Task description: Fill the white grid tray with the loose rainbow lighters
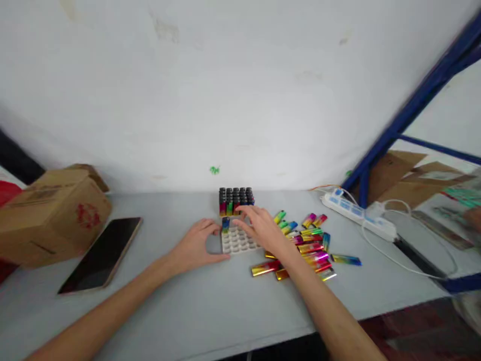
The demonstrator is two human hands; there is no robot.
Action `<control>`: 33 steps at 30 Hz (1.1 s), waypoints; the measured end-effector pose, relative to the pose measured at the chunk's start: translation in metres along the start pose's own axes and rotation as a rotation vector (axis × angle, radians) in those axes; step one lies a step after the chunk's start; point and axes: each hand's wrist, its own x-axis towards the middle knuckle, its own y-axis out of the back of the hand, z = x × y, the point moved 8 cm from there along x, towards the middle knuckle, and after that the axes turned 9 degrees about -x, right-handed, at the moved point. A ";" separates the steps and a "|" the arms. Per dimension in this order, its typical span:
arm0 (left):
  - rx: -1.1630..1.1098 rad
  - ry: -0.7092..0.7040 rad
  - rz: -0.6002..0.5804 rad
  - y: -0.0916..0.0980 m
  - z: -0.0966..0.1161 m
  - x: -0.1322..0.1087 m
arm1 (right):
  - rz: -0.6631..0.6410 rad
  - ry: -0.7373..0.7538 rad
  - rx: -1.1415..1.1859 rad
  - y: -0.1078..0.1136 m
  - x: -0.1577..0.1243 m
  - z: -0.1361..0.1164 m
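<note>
Lone blue lighter (225, 225) stands in far L corner of holed tray (236, 246); L hand (197, 244) grip wide, R hand (259, 228) grip part-open, both apparently empty, so a stray fingertip bump could tip it.

Left hand (199, 244) was kinda curved round a white tray (236, 245), right hand (260, 228) over it, loose shiny pieces (310, 248) scattered nearby on the worktop (195, 311).
</note>
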 end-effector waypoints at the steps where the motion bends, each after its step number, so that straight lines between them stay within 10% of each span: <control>1: 0.006 -0.011 0.008 0.002 0.001 0.000 | -0.001 -0.082 -0.045 0.007 -0.004 0.019; 6: 0.024 -0.047 0.027 0.010 0.002 0.000 | -0.125 -0.327 -0.176 0.025 -0.022 0.074; 13: 0.040 -0.081 0.034 0.013 0.000 0.001 | -0.303 -0.331 -0.227 0.004 -0.029 0.060; 21: 0.030 -0.099 0.042 0.012 -0.002 0.000 | -0.015 -0.287 0.256 0.003 -0.019 0.072; 26: 0.025 -0.087 0.054 0.011 0.001 0.000 | -0.076 -0.374 0.764 -0.014 -0.020 0.060; 33: 0.005 -0.104 0.048 0.002 0.012 -0.002 | 0.097 -0.333 0.573 -0.002 -0.013 0.029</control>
